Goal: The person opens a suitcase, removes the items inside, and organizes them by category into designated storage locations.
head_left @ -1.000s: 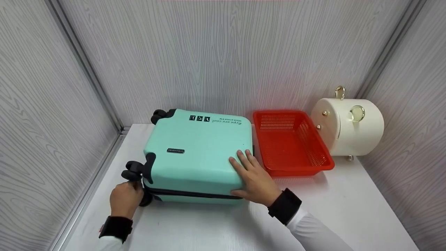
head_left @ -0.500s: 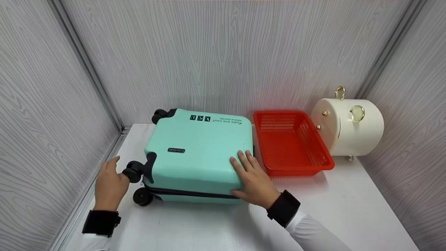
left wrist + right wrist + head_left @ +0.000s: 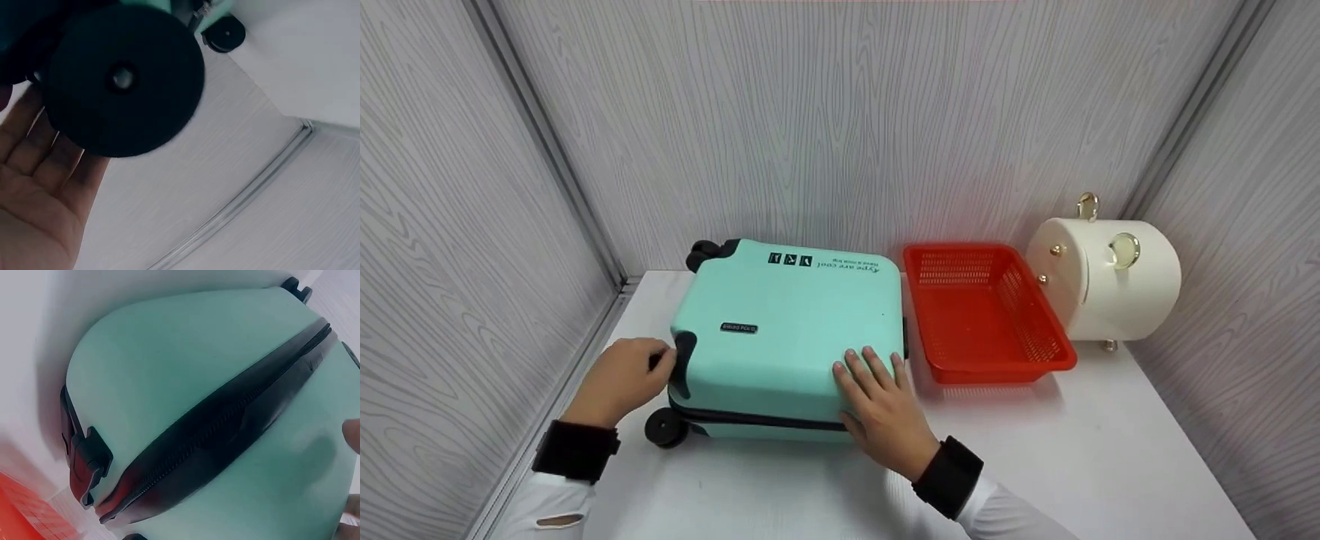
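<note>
A mint-green hard-shell suitcase [image 3: 787, 345] lies flat on the white table in the head view. My left hand [image 3: 622, 375] grips its near upper left wheel, which the hand hides there. In the left wrist view that black wheel [image 3: 124, 121] looms large, the fingers [image 3: 62, 157] reaching behind it. A lower wheel [image 3: 665, 427] stays visible below the hand. My right hand [image 3: 885, 420] rests with spread fingers on the shell's near right edge. A black zipper seam [image 3: 208, 439] runs round the suitcase side in the right wrist view.
A red perforated plastic basket [image 3: 997, 371] stands just right of the suitcase. Beyond it sits a cream rounded case [image 3: 1132, 292] with gold-coloured fittings. Wood-grain wall panels [image 3: 810, 120] enclose the white table [image 3: 1072, 450] at the back and sides.
My left hand leaves the area by the lower wheel, swings out left, then comes up onto the upper wheel. My right hand has slid slightly left and nearer along the shell.
</note>
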